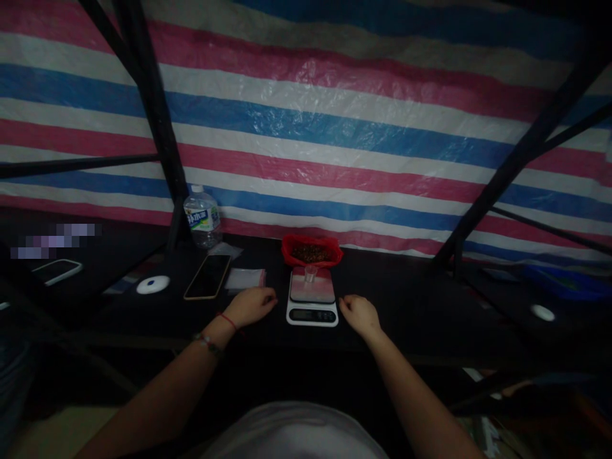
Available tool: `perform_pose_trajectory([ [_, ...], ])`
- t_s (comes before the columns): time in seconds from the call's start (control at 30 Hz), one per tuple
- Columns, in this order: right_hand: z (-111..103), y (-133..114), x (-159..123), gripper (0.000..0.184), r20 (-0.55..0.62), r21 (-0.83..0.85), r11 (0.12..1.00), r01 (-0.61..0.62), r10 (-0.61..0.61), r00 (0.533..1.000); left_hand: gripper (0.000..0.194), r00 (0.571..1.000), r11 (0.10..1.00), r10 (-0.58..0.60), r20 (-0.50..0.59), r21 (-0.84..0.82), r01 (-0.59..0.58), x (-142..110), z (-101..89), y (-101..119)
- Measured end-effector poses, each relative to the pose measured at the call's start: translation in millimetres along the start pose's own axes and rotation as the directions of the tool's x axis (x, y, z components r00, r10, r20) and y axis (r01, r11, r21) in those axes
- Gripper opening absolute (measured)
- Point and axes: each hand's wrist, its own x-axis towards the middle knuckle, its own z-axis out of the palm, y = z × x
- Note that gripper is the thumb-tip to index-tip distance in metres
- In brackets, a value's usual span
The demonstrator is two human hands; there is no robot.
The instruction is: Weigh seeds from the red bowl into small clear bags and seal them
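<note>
A white kitchen scale [312, 315] with a dark display stands on the black table in front of me. On its plate, near the back edge, is a small clear cup [310, 274]. Behind the scale sits an open red bag [338, 253] filled with small brown pieces, too dim to name. My left hand [252, 307] rests left of the scale with its fingers curled in, close to a stack of clear plastic bags [243, 278]. To the right of the scale lies my right hand [361, 315], loosely closed near its front corner. Neither hand visibly holds anything.
A phone [208, 276] and a white oval device [153, 284] lie on the left. A clear bottle [203, 220] stands behind them, by a black metal post [162, 127]. Another slanted post [492, 188] rises at right, near a blue tray [564, 284].
</note>
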Motion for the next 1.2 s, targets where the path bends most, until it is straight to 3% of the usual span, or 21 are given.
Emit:
perform_pose_trajectory([
  [0.07, -0.1, -0.3, -0.2, 0.04, 0.002, -0.006, 1.0, 0.0, 0.0, 1.0, 0.029, 1.0, 1.0, -0.003, -0.029, -0.014, 0.003, 0.4, -2.3, -4.7],
  [0.17, 0.2, -0.4, 0.1, 0.039, 0.0, -0.012, 1.0, 0.015, -0.015, 1.0, 0.03, 0.986, 0.999, -0.04, -0.16, -0.016, 0.038, 2.0, -5.7, -14.3],
  [0.3, -0.1, -1.0, 0.9, 0.039, -0.002, -0.023, 1.0, 0.019, -0.019, 1.0, 0.038, 0.921, 0.987, -0.111, -0.373, 0.069, 0.147, 4.4, -6.1, -25.0],
  [0.37, -0.3, -1.5, 1.1, 0.039, 0.009, -0.027, 1.0, 0.011, -0.011, 1.0, 0.045, 0.89, 0.965, -0.182, -0.418, 0.099, 0.244, 5.7, -3.7, -28.3],
  [0.6, -0.4, -0.8, 0.8, 0.039, 0.017, -0.013, 1.0, 0.021, -0.02, 1.0, 0.082, 0.886, 0.911, -0.369, -0.28, 0.078, 0.404, 17.0, 0.6, -37.0],
  [0.8, 0.5, -0.8, 1.2, 0.04, 0.014, -0.023, 0.999, 0.023, -0.023, 1.0, 0.083, 0.913, 0.913, -0.39, -0.121, 0.079, 0.401, 25.5, 4.0, -40.9],
  [1.03, 1.4, 0.2, 1.9, 0.039, 0.022, -0.016, 1.0, 0.021, -0.02, 1.0, 0.069, 0.949, 0.953, -0.274, -0.158, 0.09, 0.29, 20.7, 12.1, -38.3],
  [1.2, 7.7, 5.2, 2.5, 0.038, -0.021, 0.025, 0.999, 0.032, -0.031, 0.999, 0.076, 0.945, 0.968, -0.227, -0.238, 0.053, 0.246, 15.5, 3.3, -29.8],
])
